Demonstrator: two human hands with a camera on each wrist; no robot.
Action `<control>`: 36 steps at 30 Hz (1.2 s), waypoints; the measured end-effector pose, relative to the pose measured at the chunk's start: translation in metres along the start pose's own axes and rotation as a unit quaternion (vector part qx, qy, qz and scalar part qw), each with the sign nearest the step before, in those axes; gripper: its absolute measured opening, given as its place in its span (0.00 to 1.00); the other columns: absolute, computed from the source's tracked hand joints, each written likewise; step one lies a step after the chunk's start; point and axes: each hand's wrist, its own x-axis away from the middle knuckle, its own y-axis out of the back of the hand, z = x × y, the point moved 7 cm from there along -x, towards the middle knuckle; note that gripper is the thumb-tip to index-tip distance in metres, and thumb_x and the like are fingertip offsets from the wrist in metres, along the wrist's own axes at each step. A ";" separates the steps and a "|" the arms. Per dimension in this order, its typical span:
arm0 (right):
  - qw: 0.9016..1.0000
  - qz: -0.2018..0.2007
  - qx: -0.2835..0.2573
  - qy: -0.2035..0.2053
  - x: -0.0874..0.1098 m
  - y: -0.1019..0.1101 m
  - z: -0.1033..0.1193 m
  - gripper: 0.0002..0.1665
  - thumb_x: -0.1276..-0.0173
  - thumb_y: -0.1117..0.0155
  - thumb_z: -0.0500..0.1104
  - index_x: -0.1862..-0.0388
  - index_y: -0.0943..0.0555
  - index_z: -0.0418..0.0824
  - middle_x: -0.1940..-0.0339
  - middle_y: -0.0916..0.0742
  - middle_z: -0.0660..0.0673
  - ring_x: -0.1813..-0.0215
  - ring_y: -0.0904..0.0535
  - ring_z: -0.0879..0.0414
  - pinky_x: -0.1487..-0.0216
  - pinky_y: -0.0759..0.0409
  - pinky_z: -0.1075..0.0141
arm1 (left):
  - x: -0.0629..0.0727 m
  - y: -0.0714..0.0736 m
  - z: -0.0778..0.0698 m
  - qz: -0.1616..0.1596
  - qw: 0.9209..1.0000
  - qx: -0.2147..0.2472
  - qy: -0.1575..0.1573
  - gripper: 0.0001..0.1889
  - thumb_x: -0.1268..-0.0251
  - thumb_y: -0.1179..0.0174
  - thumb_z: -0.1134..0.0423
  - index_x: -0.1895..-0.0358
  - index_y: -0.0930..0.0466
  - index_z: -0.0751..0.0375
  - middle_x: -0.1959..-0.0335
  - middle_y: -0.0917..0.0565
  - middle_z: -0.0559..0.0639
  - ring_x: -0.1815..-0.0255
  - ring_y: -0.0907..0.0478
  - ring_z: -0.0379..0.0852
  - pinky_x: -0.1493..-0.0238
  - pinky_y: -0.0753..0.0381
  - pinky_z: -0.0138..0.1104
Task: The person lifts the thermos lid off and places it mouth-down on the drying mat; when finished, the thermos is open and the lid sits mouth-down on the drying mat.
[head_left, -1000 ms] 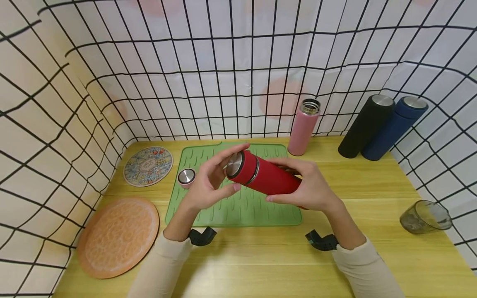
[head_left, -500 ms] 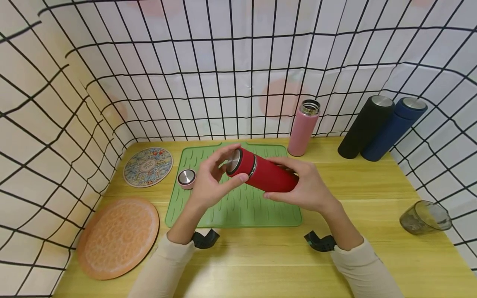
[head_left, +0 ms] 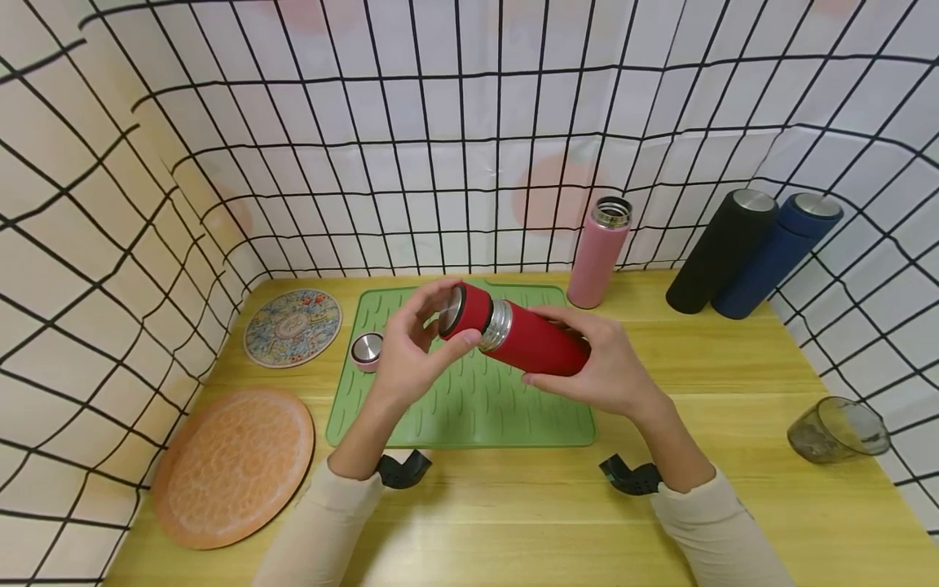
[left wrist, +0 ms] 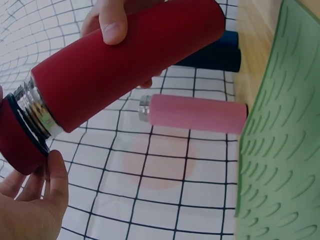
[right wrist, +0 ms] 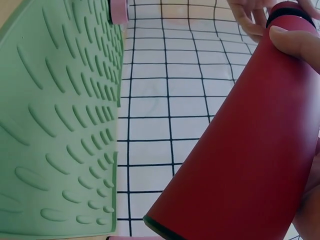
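Over the green mat (head_left: 469,408) a red thermos bottle (head_left: 543,341) is held tilted, its top toward the left. My right hand (head_left: 612,363) grips the body from the right, thumb in front. With my left hand (head_left: 414,350) I pinch the red lid (head_left: 467,310) by its rim. Between lid and body the silver threaded neck (head_left: 497,324) shows. In the left wrist view the lid (left wrist: 20,137) sits slightly askew at the mouth, overlapping the threads; whether they touch is unclear. A small pink lid (head_left: 367,350) with a silver top lies on the mat, beside my left hand.
An uncapped pink bottle (head_left: 597,257) stands behind the mat. Black (head_left: 722,253) and blue (head_left: 778,257) bottles stand at the back right, near a smoky glass (head_left: 836,430). To the left lie a patterned round mat (head_left: 292,328) and an orange round board (head_left: 235,469).
The red lid has come away from the body toward the left, and the silver neck is now exposed. My left hand closed its thumb onto the lid; my right hand stayed nearly still.
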 end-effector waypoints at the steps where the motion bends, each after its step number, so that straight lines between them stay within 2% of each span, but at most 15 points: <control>1: 1.000 0.000 0.001 -0.002 0.000 0.000 0.000 0.44 0.48 0.14 0.45 0.31 0.22 0.51 0.42 0.14 0.49 0.44 0.18 0.51 0.51 0.13 0.60 | 0.000 0.001 0.000 -0.001 1.000 0.000 -0.001 0.34 0.41 0.24 0.51 0.32 0.24 0.51 0.40 0.18 0.51 0.38 0.22 0.51 0.45 0.19 0.36; 10: 1.000 0.003 0.007 -0.024 0.000 0.003 -0.006 0.45 0.46 0.16 0.45 0.29 0.24 0.53 0.37 0.16 0.49 0.40 0.21 0.51 0.50 0.13 0.54 | -0.001 0.004 0.001 -0.005 1.000 -0.003 -0.011 0.35 0.41 0.23 0.56 0.31 0.25 0.57 0.40 0.19 0.53 0.40 0.24 0.52 0.45 0.19 0.33; 19: 0.999 -0.018 0.008 -0.026 0.003 0.014 -0.015 0.46 0.45 0.17 0.41 0.28 0.27 0.54 0.35 0.18 0.47 0.37 0.23 0.47 0.48 0.14 0.51 | -0.003 0.008 0.003 -0.022 1.000 -0.012 -0.002 0.38 0.45 0.23 0.67 0.30 0.28 0.57 0.37 0.20 0.51 0.36 0.24 0.48 0.40 0.20 0.33; 22: 0.999 -0.025 0.004 -0.025 0.003 0.018 -0.018 0.47 0.44 0.17 0.40 0.28 0.28 0.55 0.34 0.18 0.47 0.36 0.23 0.47 0.47 0.15 0.56 | -0.003 0.012 0.004 -0.032 0.999 -0.009 -0.001 0.39 0.47 0.22 0.68 0.31 0.29 0.59 0.38 0.18 0.51 0.37 0.23 0.47 0.42 0.20 0.32; 25: 0.999 -0.034 0.000 -0.017 0.003 0.024 -0.021 0.48 0.45 0.17 0.37 0.28 0.28 0.54 0.33 0.19 0.48 0.35 0.24 0.49 0.45 0.18 0.66 | -0.003 0.017 0.005 -0.035 0.999 -0.008 -0.003 0.37 0.48 0.22 0.70 0.33 0.29 0.58 0.39 0.17 0.52 0.37 0.22 0.48 0.42 0.19 0.32; 29: 0.998 -0.055 -0.002 -0.015 0.003 0.038 -0.026 0.50 0.46 0.18 0.33 0.26 0.29 0.52 0.32 0.19 0.49 0.34 0.26 0.55 0.42 0.23 0.75 | -0.001 0.023 0.009 -0.027 0.999 -0.031 -0.002 0.34 0.47 0.22 0.69 0.35 0.26 0.55 0.39 0.17 0.50 0.38 0.22 0.48 0.44 0.19 0.31; 36: 0.994 -0.100 0.013 -0.051 0.008 0.065 -0.045 0.52 0.45 0.19 0.32 0.24 0.31 0.52 0.32 0.21 0.49 0.33 0.30 0.63 0.40 0.27 0.80 | 0.003 0.037 0.018 -0.017 0.997 -0.073 0.002 0.33 0.46 0.22 0.69 0.35 0.23 0.52 0.43 0.18 0.51 0.43 0.22 0.48 0.40 0.18 0.34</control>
